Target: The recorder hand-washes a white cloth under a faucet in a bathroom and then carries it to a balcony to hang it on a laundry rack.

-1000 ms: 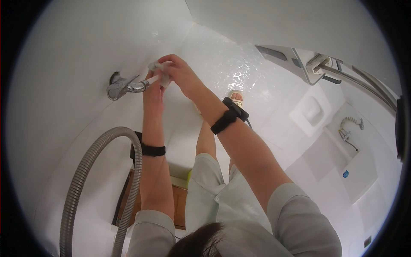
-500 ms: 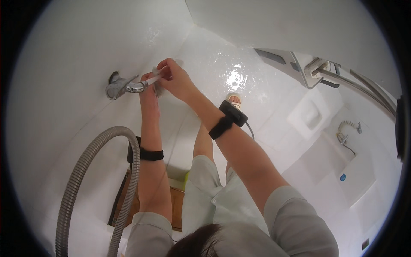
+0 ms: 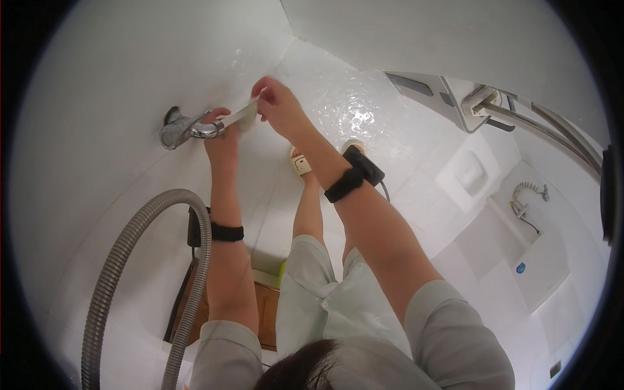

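White strip, between the two hands just off the end of a chrome tap: upper edge fairly crisp, underside lost in a translucent pale blur; material and true outline impossible to make out. Near end close against the spout, contact itself too small to confirm; far end at the fingertips of the right hand.

Right hand: raised, back toward the viewer, wrist slightly bent, fingers curled into a narrow pinch on the strip, tips partly covered by the hand itself. Forearm in a long diagonal from lower right, with a black strap near the wrist and a black box beside it.

Left hand: behind and below the spout, forearm nearly vertical, with a second black strap. One digit visible above the spout; remaining fingers obscured by tap, strip and blur, hence impossible to tell whether gripping or loose.

Farther out: left sandal in view between the forearms, right sandal mostly masked by the black box; wet, glinting floor beyond. Ribbed metal hose at left, cut off by the lower edge; wooden cabinet largely behind left arm and shorts.
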The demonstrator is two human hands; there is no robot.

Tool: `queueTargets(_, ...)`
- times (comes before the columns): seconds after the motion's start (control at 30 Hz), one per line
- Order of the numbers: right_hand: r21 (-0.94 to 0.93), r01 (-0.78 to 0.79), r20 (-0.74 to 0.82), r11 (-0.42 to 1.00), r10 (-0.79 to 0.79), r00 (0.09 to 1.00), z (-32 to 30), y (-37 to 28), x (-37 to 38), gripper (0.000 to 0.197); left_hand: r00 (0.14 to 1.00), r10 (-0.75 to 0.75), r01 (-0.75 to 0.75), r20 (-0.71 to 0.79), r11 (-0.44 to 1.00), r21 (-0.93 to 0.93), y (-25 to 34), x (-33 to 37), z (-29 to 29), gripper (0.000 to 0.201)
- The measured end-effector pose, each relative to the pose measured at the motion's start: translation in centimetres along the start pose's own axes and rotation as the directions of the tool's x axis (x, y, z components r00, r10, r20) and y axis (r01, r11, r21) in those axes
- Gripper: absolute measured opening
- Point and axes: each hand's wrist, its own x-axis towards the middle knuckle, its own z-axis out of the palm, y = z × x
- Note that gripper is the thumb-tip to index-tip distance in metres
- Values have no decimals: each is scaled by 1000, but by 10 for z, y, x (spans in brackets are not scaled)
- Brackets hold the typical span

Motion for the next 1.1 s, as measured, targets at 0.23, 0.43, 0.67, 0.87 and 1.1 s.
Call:
queueTargets(0.23,400,-165,158,901,109,981,10,-2,-13,15,963,-179,234,200,926,-296,27,-7,4,13)
queueTargets(0.43,339,-163,146,927,120,982,11,0,-15,17,934,-310,357,178,772,-526,27,-14,9,12)
queueTargets(0.67,352,-168,128,921,130,983,11,0,-19,16,914,-331,407,236,743,-532,29,-14,8,10)
queueTargets(0.87,373,-155,125,915,116,985,8,-1,-18,14,917,-312,398,247,752,-525,29,-12,11,10)
queueTargets(1.1,363,-144,91,921,119,989,7,0,-17,10,930,-287,366,228,767,-527,29,-14,17,15)
